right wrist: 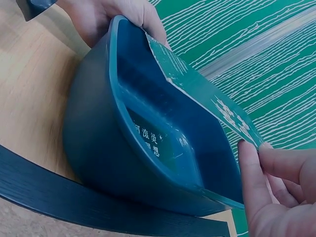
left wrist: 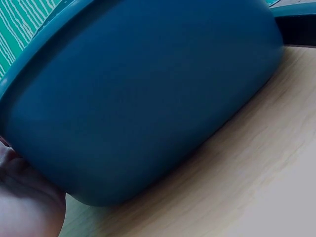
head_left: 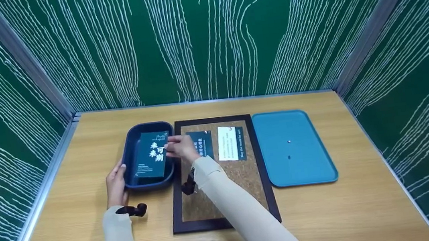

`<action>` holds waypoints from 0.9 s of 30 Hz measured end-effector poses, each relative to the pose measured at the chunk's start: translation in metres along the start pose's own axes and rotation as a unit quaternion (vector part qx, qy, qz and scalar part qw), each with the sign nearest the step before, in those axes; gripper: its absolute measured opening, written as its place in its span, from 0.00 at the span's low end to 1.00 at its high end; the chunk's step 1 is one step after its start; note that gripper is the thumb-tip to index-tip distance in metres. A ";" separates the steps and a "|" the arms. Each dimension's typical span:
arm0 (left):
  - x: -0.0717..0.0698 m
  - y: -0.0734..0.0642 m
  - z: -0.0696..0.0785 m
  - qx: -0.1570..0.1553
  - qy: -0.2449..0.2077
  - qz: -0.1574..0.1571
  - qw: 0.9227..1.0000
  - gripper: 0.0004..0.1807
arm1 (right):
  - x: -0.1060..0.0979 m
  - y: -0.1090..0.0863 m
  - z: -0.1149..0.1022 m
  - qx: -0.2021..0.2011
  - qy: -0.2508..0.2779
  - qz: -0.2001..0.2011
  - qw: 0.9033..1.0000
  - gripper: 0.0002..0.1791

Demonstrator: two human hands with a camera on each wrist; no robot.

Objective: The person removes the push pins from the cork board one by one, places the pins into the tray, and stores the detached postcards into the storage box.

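A dark blue bin (head_left: pixel 128 146) (left wrist: pixel 138 98) (right wrist: pixel 98 133) sits left of a dark-framed cork board (head_left: pixel 245 177). My right hand (head_left: pixel 177 145) (right wrist: pixel 266 163) pinches the right edge of a dark green card (head_left: pixel 151 154) (right wrist: pixel 202 91) with white characters, held tilted over the bin's opening. Another dark card (right wrist: pixel 145 140) lies on the bin's floor. My left hand (head_left: pixel 116 184) (left wrist: pixel 24 207) (right wrist: pixel 108 15) rests with straight fingers against the bin's outer left wall. Two more cards lie on the cork: a dark one (head_left: pixel 204 144) and a white one (head_left: pixel 231 143).
A light blue tray (head_left: pixel 308 166) with two tiny items lies right of the cork board. Green patterned walls close in the wooden table (head_left: pixel 350 210) on three sides. The board's dark frame (right wrist: pixel 74 207) runs just beside the bin.
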State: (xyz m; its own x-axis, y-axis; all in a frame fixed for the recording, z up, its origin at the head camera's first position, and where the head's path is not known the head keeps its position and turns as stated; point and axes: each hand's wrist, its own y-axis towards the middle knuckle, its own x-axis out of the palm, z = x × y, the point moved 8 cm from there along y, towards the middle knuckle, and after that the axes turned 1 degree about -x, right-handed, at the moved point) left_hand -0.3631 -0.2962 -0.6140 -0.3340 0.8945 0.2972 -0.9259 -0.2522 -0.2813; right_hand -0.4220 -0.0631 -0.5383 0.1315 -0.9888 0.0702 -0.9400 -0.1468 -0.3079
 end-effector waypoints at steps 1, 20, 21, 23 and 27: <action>0.000 0.000 0.000 -0.001 0.000 0.001 1.000 0.27 | 0.000 0.000 0.000 0.000 0.003 0.000 1.000 0.21; 0.001 -0.002 0.002 0.008 0.017 0.000 1.000 0.27 | 0.006 0.002 0.003 -0.015 -0.009 -0.004 1.000 0.21; 0.001 -0.002 0.002 0.009 0.019 0.001 1.000 0.27 | 0.007 0.003 0.003 -0.015 -0.008 -0.003 1.000 0.21; 0.001 -0.002 0.003 0.010 0.022 0.000 1.000 0.27 | 0.008 0.003 0.004 -0.012 -0.003 -0.005 1.000 0.21; 0.001 -0.001 0.002 0.004 0.020 -0.003 1.000 0.27 | 0.010 0.003 0.008 -0.002 0.000 -0.015 1.000 0.21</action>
State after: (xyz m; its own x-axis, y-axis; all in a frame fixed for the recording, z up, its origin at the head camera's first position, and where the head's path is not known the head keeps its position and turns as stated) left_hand -0.3624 -0.2956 -0.6118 -0.3219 0.9098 0.2619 -0.9291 -0.2504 -0.2720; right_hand -0.4212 -0.0739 -0.5464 0.1590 -0.9841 0.0791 -0.9368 -0.1757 -0.3025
